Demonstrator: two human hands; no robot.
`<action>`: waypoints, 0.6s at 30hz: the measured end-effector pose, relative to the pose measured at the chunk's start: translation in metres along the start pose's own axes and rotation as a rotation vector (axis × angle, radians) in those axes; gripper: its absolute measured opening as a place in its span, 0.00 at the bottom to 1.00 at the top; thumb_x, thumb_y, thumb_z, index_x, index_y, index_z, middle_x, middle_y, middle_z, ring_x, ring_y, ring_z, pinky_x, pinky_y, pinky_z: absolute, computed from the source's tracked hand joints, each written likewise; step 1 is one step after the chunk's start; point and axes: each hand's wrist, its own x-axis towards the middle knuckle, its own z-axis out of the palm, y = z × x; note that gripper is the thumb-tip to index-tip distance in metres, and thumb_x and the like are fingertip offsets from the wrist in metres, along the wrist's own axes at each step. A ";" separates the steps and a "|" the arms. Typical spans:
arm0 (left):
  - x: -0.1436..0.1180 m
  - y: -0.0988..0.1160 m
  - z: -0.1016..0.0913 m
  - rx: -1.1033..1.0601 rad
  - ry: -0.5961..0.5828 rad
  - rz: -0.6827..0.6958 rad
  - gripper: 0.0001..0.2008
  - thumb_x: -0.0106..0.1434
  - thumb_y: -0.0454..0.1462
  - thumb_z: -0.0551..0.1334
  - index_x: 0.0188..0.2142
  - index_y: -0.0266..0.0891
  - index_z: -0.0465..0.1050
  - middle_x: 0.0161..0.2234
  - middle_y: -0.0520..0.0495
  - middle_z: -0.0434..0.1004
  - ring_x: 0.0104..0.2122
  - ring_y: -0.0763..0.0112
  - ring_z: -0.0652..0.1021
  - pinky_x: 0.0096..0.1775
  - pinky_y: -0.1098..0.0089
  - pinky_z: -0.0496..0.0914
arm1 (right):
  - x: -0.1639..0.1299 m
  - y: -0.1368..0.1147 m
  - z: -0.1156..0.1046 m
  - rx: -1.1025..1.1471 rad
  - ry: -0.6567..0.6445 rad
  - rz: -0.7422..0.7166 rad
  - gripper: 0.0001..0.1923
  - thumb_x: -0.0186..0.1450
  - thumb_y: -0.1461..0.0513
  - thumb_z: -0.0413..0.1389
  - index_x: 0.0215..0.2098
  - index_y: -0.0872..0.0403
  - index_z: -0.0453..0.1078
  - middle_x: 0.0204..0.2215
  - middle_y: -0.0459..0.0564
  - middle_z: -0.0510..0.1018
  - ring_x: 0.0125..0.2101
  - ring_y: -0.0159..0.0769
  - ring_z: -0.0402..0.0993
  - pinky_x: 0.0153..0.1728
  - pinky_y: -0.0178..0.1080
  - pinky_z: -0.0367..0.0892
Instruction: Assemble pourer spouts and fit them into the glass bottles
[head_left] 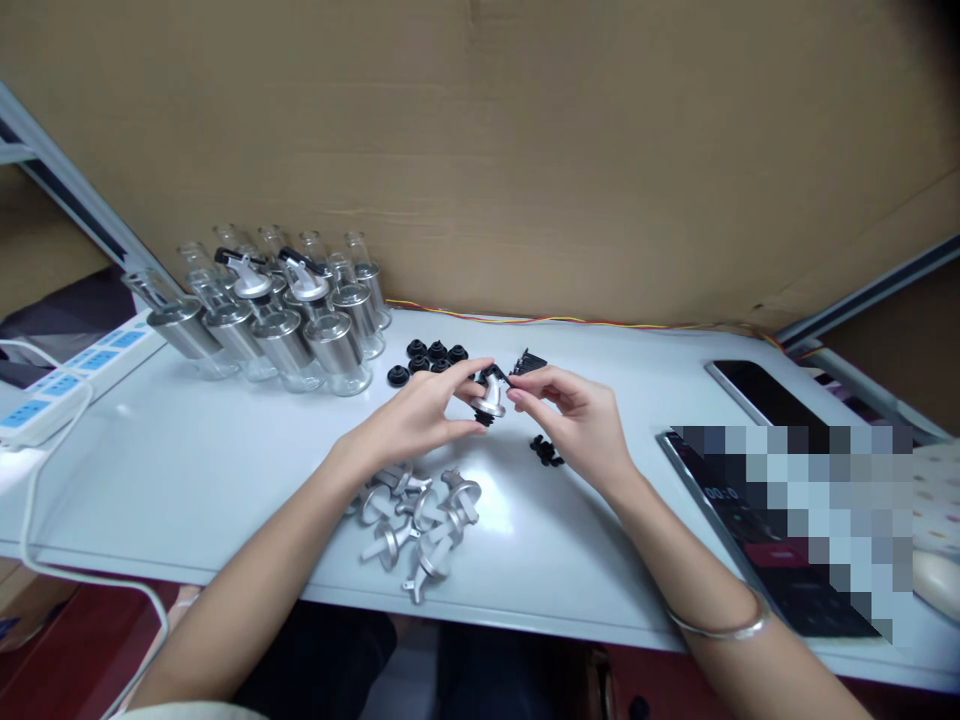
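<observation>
Over the middle of the table, my left hand (427, 408) grips a silver bottle pourer (490, 398) with a black ribbed stopper at its lower end and a black flap at its top. My right hand (574, 415) pinches the black flap's end with thumb and forefinger. Behind my left hand sit several black rubber stoppers (417, 350). Beyond my right fingertips lies a small pile of black flaps (532, 362). Tiny black parts (545, 451) lie below my right hand. Several silver pourer bodies (431, 508) are heaped nearer the front edge.
Glass bottles with metal sleeves (281, 340) crowd the back left, two topped with pourers. A power strip (67, 385) and white cable run along the left side. A phone (765, 400) and a dark tablet-like device (750, 530), partly blurred out, lie right. Cardboard (525, 160) stands behind.
</observation>
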 end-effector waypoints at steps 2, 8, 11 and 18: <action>0.001 0.001 0.000 -0.019 0.026 0.017 0.34 0.57 0.34 0.67 0.61 0.37 0.59 0.46 0.43 0.80 0.48 0.63 0.79 0.51 0.64 0.72 | 0.000 0.000 0.000 0.009 0.005 0.002 0.04 0.60 0.61 0.61 0.32 0.54 0.75 0.26 0.47 0.78 0.26 0.35 0.75 0.32 0.40 0.70; 0.001 0.000 0.000 -0.083 0.098 0.046 0.33 0.55 0.35 0.68 0.60 0.36 0.62 0.45 0.41 0.81 0.46 0.61 0.80 0.49 0.63 0.73 | -0.001 -0.003 0.000 0.014 -0.015 -0.047 0.06 0.63 0.62 0.59 0.39 0.53 0.75 0.28 0.47 0.78 0.27 0.35 0.74 0.33 0.40 0.71; 0.001 -0.003 -0.001 -0.153 0.122 0.018 0.34 0.54 0.36 0.69 0.60 0.37 0.62 0.44 0.40 0.81 0.46 0.60 0.80 0.50 0.59 0.72 | -0.001 -0.005 0.000 -0.011 -0.061 -0.145 0.13 0.62 0.61 0.62 0.45 0.52 0.75 0.31 0.49 0.77 0.30 0.36 0.73 0.35 0.42 0.70; 0.000 0.002 -0.001 -0.211 0.097 0.010 0.34 0.54 0.35 0.69 0.60 0.38 0.64 0.44 0.41 0.81 0.45 0.61 0.80 0.51 0.59 0.72 | -0.001 -0.007 0.000 0.032 0.052 -0.067 0.06 0.64 0.63 0.58 0.37 0.52 0.78 0.28 0.47 0.78 0.27 0.35 0.73 0.32 0.40 0.69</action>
